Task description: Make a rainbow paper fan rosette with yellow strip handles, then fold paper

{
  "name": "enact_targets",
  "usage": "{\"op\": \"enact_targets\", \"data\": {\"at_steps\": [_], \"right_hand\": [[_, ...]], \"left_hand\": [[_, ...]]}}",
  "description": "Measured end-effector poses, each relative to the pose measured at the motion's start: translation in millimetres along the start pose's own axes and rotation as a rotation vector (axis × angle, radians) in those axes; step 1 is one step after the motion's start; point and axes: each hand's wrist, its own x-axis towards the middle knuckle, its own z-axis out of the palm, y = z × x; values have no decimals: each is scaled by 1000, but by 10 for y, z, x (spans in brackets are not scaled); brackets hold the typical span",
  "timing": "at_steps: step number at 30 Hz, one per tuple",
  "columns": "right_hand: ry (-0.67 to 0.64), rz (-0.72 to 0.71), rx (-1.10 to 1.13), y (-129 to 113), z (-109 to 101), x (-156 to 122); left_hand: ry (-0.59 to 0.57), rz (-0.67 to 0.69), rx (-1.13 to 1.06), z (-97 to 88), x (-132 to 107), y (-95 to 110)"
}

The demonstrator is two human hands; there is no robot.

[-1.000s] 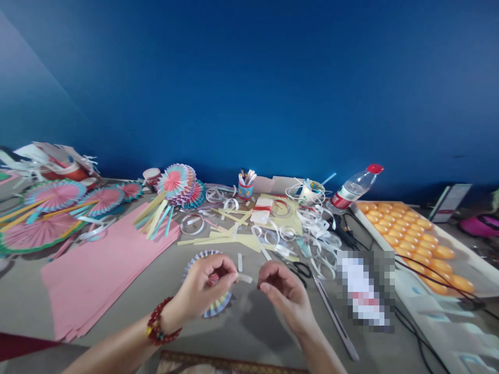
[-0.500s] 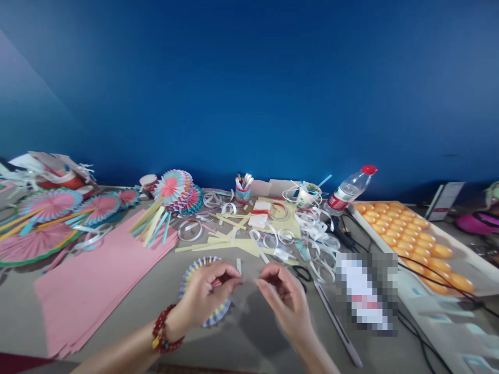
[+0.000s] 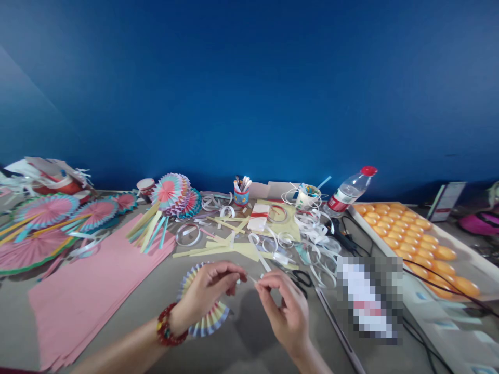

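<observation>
Both my hands are raised over the grey table, fingertips almost meeting. My right hand [image 3: 283,306] pinches a thin, whitish strip [image 3: 252,279] between thumb and forefinger; what it is made of cannot be made out. Curled fingers close my left hand [image 3: 216,285], which wears a red bead bracelet; a tiny pale scrap shows at its fingertips, too small to name. Beneath the left hand lies a pleated paper rosette [image 3: 208,323] in lilac, cream and pink, partly covered by that hand. Black-handled scissors [image 3: 302,280] rest beyond the right hand, partly under paper strips.
Pink paper sheets [image 3: 89,291] lie at left, near finished paper fans [image 3: 47,213]. Curled white strips [image 3: 319,239] and yellow strips [image 3: 218,249] cover the back. A long metal bar [image 3: 339,330], bottle [image 3: 349,192], cables and a tray of orange balls [image 3: 405,234] occupy the right.
My left hand has shifted slightly right, with its fingers curling downward. My right hand has moved a little lower. More of the rosette shows below the left wrist, and the view has tilted slightly.
</observation>
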Motion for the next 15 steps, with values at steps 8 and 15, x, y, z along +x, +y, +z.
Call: {"op": "enact_targets", "data": {"at_steps": [8,15], "right_hand": [[29,-62,-83,126,-64,46],[-26,1,-92,252,-55,-8]], "left_hand": [[112,417,956,-475,919,-210],[-16,442,1182,-470,1511,-458]]}}
